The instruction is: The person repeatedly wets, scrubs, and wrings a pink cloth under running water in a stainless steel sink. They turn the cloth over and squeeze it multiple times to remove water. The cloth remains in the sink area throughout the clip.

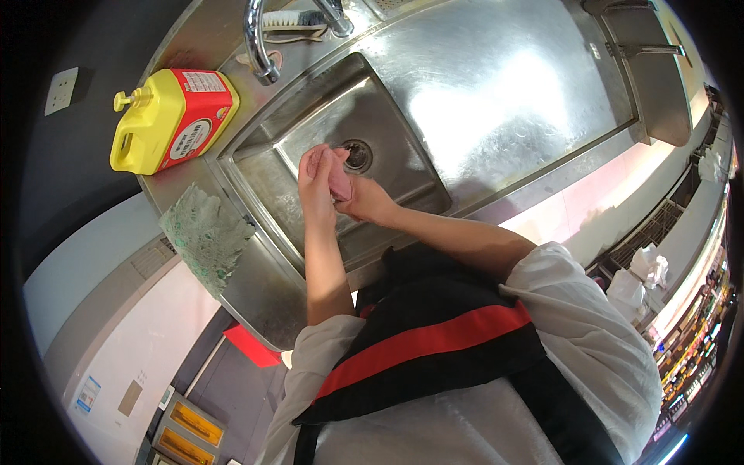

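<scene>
Both my hands are together over a stainless steel sink basin (267, 203), around a folded or crumpled pink cloth (339, 179). My left hand (315, 165) holds its upper part, with the fingers bent over it. My right hand (367, 200) grips its lower end from the right side. The drain (356, 156) shows just beyond the hands. Above the basin's far left corner is a chrome faucet (266, 72); no water is seen running from it.
A yellow jug with a pump top (163, 125) stands left of the basin. Nearer lies a worn green-grey cloth (206, 238). A scrub brush (293, 21) rests behind the faucet. A steel drainboard (494, 93) extends right, with a metal panel (654, 75) at its far end.
</scene>
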`<state>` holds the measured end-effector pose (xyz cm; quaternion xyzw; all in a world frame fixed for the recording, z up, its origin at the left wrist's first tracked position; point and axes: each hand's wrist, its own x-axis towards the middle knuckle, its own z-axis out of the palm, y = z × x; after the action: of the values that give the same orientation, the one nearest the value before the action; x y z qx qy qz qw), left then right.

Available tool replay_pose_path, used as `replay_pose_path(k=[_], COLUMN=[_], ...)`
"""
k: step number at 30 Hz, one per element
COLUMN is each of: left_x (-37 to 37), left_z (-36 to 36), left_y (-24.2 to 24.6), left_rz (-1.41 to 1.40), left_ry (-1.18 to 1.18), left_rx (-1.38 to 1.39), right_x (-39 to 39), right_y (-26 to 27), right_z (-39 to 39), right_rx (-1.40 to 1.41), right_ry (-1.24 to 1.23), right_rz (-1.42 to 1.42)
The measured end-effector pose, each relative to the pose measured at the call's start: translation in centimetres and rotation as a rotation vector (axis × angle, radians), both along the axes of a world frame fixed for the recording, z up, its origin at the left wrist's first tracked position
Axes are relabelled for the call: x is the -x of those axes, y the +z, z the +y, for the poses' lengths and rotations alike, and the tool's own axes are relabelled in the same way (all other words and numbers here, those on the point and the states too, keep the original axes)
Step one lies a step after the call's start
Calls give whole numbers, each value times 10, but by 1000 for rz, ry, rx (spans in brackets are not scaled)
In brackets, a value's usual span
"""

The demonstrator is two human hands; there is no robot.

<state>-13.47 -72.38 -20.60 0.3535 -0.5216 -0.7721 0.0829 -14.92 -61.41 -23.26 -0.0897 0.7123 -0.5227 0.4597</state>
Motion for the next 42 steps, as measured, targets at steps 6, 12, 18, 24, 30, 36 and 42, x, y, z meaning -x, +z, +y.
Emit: replay_pose_path(k=[6,12,18,24,30,36,42], left_x=[-2,0,12,16,14,-20,-66], left_z=[14,19,39,52,49,5,-41], left_y=[9,16,38,51,64,96,66], left_rz=[41,-20,27,98,100,101,63], left_ry=[240,387,403,362,314,66,-165], left_rx=[68,70,52,-21,-90,291,336], right_x=[-22,-25,-20,-16,-21,-1,-25], right_y=[0,1,-1,-10,3,0,-55], right_z=[-4,-1,5,12,13,28,46], right_rx=[227,317,225,320,407,745,100], right_ry=[-181,-133,-36,46,-165,93,420], right_rz=[-114,39,388,646,351,-718,490])
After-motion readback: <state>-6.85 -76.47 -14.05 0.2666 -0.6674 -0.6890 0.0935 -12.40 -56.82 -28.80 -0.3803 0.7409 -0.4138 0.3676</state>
